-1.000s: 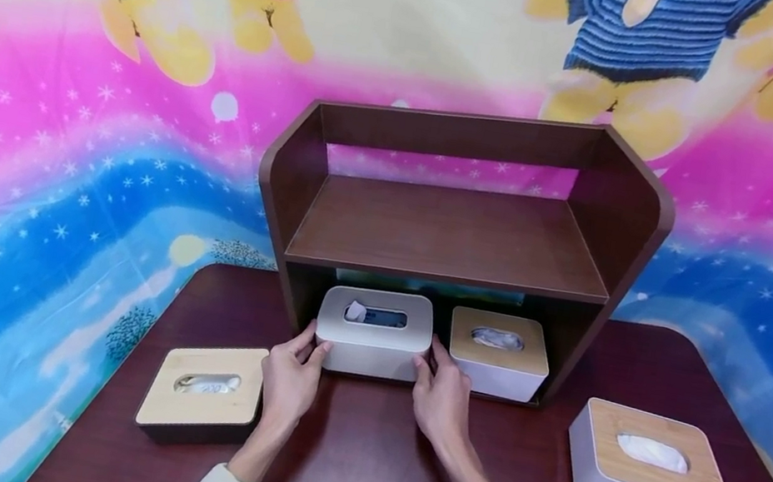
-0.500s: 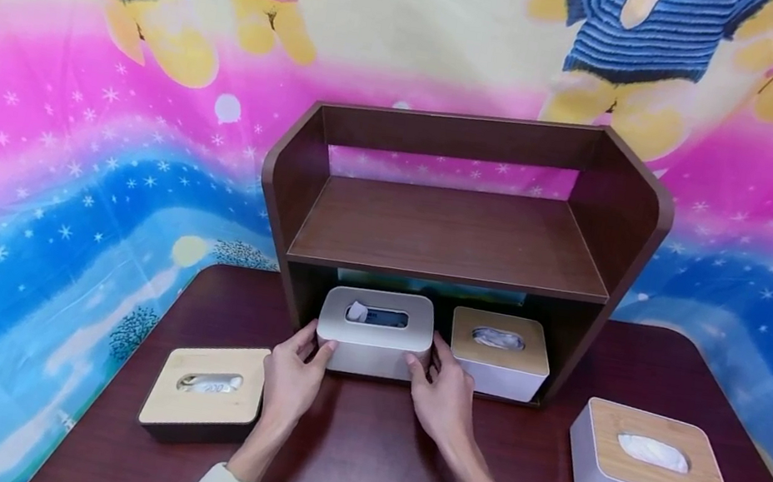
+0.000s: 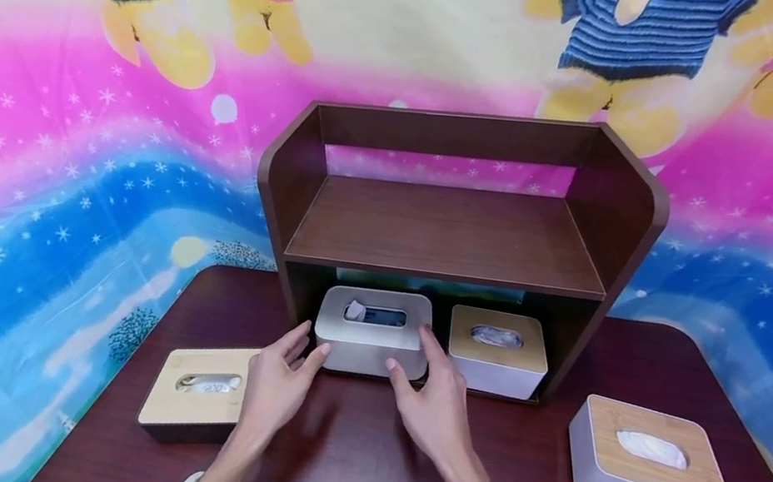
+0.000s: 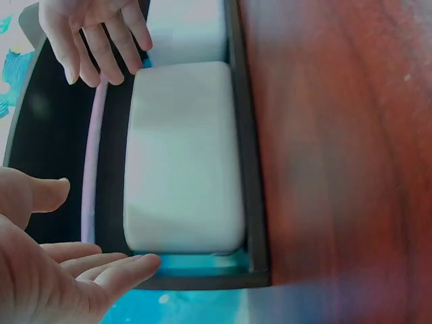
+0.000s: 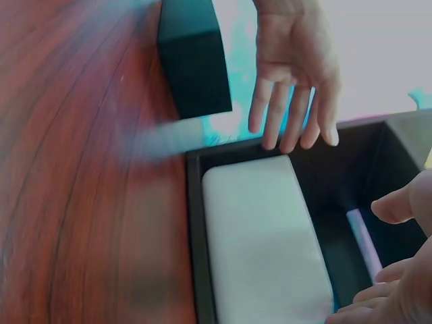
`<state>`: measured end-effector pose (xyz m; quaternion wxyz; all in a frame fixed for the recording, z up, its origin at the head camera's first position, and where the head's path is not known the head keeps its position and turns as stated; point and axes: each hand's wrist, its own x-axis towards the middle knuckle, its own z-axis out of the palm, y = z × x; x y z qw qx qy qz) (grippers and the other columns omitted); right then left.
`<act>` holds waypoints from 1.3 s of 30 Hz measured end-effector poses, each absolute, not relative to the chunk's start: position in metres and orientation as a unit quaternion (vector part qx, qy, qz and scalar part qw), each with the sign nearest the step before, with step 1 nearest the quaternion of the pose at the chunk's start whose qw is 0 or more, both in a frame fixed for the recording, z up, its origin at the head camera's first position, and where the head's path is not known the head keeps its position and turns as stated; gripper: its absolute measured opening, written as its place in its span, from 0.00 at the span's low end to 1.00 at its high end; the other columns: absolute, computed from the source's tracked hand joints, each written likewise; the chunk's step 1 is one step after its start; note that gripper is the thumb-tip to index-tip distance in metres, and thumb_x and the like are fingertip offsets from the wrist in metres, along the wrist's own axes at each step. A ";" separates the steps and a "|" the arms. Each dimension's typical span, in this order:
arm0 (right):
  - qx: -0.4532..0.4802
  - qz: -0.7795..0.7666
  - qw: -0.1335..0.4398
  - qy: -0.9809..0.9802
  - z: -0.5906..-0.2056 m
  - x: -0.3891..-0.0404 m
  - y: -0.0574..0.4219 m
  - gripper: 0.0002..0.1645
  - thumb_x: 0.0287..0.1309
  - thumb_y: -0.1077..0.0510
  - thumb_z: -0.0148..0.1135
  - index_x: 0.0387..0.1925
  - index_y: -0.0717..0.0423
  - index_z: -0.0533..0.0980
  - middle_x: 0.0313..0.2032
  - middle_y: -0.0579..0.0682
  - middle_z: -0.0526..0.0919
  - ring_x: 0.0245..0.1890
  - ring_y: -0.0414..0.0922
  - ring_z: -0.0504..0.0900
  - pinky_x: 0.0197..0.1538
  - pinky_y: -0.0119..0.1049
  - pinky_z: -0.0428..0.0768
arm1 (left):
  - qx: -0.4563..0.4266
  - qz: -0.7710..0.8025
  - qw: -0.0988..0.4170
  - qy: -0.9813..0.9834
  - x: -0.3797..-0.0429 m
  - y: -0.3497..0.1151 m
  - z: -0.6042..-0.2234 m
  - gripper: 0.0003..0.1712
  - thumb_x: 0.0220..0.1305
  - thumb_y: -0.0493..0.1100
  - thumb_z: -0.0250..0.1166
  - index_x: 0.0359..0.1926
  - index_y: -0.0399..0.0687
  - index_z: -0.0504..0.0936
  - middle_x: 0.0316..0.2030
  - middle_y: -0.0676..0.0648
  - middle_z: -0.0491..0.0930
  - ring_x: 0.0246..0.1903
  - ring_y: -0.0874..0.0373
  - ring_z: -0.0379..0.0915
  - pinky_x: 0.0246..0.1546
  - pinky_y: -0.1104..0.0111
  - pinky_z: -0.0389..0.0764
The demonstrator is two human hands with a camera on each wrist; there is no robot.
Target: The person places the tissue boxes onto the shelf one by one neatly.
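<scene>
Grey tissue box [image 3: 371, 336] sits in the lower bay of a brown shelf unit [image 3: 448, 238], at the left of the bay, base down, long side roughly along the front edge. Slot [image 3: 387, 318] faces up, presumably so that tissue can be drawn from above; a white tuft [image 3: 356, 311] shows at its left end. Left hand [image 3: 278, 388] is beside the box's left end, right hand [image 3: 437, 413] at its right front corner. Fingers of both are spread and loosely extended, gripping nothing; both wrist views agree. Contact at the tips cannot be settled from these angles. Placing one hand by each end would, in my judgement, suit steadying the box evenly; its weight appears to be borne by the shelf unit alone. White box with a wooden top [image 3: 497, 355] stands to the right in the same bay, apart from the grey one; the gap seems to give the right fingers room. On the tabletop [image 3: 363, 456], a dark box with a pale top [image 3: 193, 404] lies at left, partly hidden by the left hand, and a larger-looking wood-topped box [image 3: 653, 477] lies well apart at right. Their outlying positions likely give both hands a lane between them.
</scene>
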<state>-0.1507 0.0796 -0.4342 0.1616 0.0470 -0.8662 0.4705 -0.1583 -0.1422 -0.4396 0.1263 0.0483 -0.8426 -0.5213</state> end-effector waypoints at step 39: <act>0.176 0.485 -0.048 -0.855 -0.466 -0.132 -0.004 0.51 0.67 0.37 0.72 0.81 0.56 0.65 0.78 0.53 0.72 0.78 0.52 0.72 0.78 0.55 0.73 | 0.044 -0.393 0.127 -0.910 -0.106 -0.275 -0.441 0.42 0.72 0.56 0.72 0.81 0.55 0.68 0.78 0.43 0.71 0.67 0.41 0.78 0.49 0.96 0.70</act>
